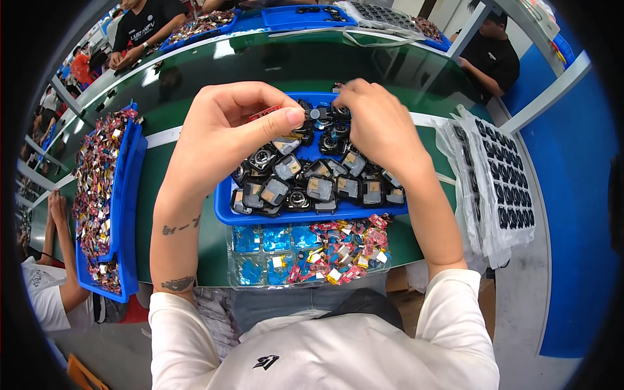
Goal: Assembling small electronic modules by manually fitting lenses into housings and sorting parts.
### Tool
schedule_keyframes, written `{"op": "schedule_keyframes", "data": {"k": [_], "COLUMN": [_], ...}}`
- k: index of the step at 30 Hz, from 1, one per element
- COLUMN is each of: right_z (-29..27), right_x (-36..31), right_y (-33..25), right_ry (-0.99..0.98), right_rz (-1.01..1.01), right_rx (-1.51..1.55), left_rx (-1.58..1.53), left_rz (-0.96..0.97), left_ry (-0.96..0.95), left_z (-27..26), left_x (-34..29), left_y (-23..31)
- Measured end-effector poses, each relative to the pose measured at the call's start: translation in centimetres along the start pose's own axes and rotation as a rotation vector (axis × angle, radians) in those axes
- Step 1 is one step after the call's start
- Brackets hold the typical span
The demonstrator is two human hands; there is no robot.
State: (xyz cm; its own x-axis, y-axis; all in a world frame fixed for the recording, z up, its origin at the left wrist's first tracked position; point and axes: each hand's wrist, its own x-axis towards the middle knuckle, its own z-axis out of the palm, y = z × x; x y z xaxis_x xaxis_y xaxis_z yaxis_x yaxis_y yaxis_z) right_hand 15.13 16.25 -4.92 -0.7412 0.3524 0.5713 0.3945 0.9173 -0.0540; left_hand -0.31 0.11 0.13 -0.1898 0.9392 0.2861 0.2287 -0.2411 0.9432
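My left hand (224, 133) is raised over the far left part of a blue tray (312, 215), thumb and fingers closed on a small red circuit board (265, 113). A dark piece with a grey round spot (315, 114) shows beside the thumb tip; I cannot tell whether the hand touches it. My right hand (377, 120) is over the tray's far right side, its fingers bent together and slightly blurred. Whatever they grip is hidden. Many black watch cases (320, 188), some with grey backs, lie heaped in the tray.
Close to my body, a clear compartment tray (276, 240) holds blue film pieces and red boards with small batteries (341, 253). On the left stands a blue bin (127, 214) piled with similar boards. White trays of black round parts (504, 175) lie right. Other people work across the green table (260, 68).
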Motion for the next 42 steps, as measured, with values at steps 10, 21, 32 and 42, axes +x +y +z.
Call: {"op": "schedule_keyframes", "data": {"k": [10, 21, 32, 42], "right_z": [0.0, -3.3, -2.8, -2.3], "right_x": [0.5, 0.7, 0.2, 0.0], "right_y": [-0.6, -3.0, -3.5, -4.0], "right_ry": [-0.506, -0.192, -0.124, -0.041], "right_rz": [-0.057, 0.312, 0.259, 0.229], "right_rx": [0.368, 1.312, 1.244, 1.203], "left_rx": [0.046, 0.467, 0.488, 0.557], "left_rz": [0.083, 0.234, 0.221, 0.23], "left_ry": [0.042, 0.202, 0.229, 0.261], "left_z": [-0.2, 0.8, 1.1, 1.1], "left_x": [0.2, 0.2, 0.2, 0.0], "left_y": [-0.5, -1.2, -1.4, -1.5]}}
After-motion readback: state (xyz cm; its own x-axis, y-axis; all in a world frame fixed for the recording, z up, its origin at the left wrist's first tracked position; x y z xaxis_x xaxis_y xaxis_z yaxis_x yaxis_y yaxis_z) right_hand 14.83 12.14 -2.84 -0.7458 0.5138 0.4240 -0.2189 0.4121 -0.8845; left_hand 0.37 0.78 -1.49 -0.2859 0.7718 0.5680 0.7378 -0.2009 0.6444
